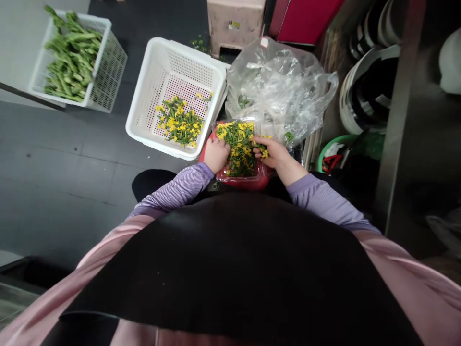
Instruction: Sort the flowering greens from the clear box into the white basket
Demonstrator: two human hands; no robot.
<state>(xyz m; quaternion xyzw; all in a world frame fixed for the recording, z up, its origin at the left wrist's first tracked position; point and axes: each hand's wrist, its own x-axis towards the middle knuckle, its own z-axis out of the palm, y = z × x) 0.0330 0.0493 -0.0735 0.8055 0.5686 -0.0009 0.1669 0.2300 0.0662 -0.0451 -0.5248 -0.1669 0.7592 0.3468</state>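
Observation:
A clear plastic box full of flowering greens, green stems with yellow blossoms, sits on something red in front of my body. My left hand is at the box's left side, fingers curled in against the greens. Whatever is under those fingertips is hidden. At the right side, my right hand is closed around a small bunch of flowering greens. More flowering greens lie in a white plastic basket just left of the box.
A crumpled clear plastic bag lies beyond the box, near a beige stool. Thick green stalks fill another white basket at far left. On the right are a green basin, stacked round containers and a metal shelf edge.

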